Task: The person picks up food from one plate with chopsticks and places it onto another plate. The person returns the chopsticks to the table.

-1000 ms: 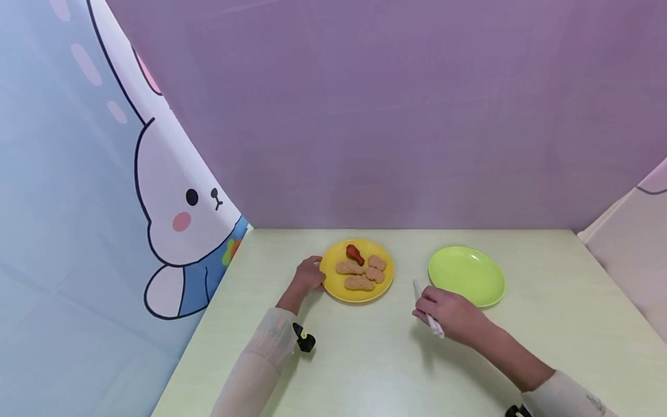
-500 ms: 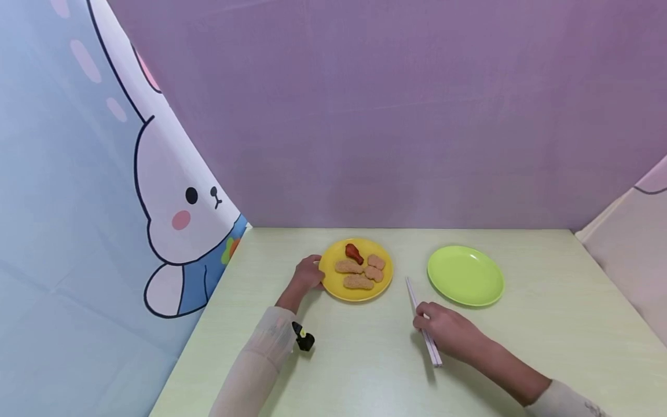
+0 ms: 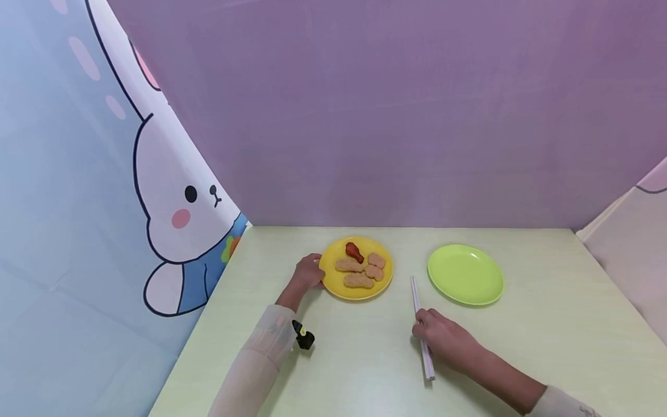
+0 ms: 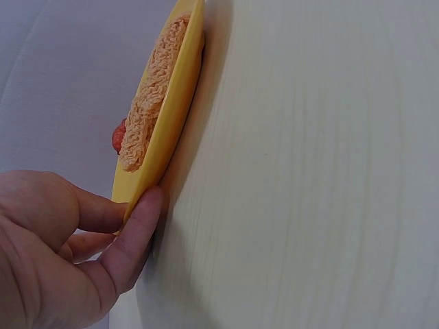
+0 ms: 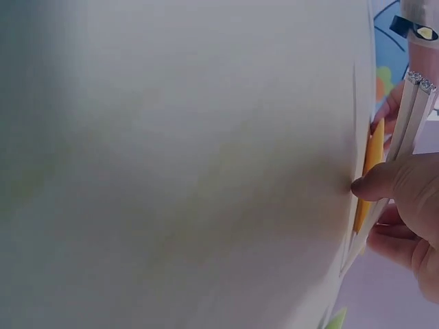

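Two plates sit on the table (image 3: 365,370), well apart from each other, with purple and rabbit-print screens closing in the back and sides. The green plate (image 3: 465,274) lies bare on the right. The yellow plate (image 3: 333,284) on the left carries four breaded nuggets (image 3: 358,280) and a small red drumstick (image 3: 354,252).

The left hand (image 3: 308,272) holds the yellow plate at its left rim; the left wrist view shows the thumb under the edge and fingers curled over it, a grip that would keep the plate from sliding, I judge. A small black clip (image 3: 303,337) sits at that wrist's sleeve.

The right hand (image 3: 443,339) is closed around a pair of white chopsticks (image 3: 417,295), which lie between the two plates, tips pointing away toward the gap and butt ends sticking out near the person. The sticks run low along the table, side by side and touching, pinched by thumb and fingers in the right wrist view. Whether they rest on the wood or are just lifted I cannot tell. Held near the middle like this, they look gripped for gathering rather than for picking food.
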A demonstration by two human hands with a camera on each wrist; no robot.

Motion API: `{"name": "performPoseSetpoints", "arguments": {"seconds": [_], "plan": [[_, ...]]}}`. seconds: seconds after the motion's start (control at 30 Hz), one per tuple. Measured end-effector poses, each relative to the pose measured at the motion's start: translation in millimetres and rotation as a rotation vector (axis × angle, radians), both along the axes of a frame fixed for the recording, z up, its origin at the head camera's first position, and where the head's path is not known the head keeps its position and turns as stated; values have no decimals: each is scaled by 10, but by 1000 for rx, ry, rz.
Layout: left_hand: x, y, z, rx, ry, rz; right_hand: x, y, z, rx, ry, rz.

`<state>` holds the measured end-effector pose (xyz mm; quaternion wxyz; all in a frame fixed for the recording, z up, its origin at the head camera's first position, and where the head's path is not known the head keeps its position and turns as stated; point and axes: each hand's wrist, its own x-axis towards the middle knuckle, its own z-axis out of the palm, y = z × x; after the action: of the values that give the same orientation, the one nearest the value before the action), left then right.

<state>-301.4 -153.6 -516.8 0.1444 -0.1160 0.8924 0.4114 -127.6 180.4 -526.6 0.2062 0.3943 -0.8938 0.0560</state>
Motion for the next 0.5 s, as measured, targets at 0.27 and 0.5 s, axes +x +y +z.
{"name": "performPoseSetpoints", "arguments": {"seconds": [0.27,0.5], "plan": [[-11,-3,29,21,1,5,3,-45,-29,-21,-11,-27],[17,3,11,7,9,-4,26,-56,-46,-17,-102,-51]]}}
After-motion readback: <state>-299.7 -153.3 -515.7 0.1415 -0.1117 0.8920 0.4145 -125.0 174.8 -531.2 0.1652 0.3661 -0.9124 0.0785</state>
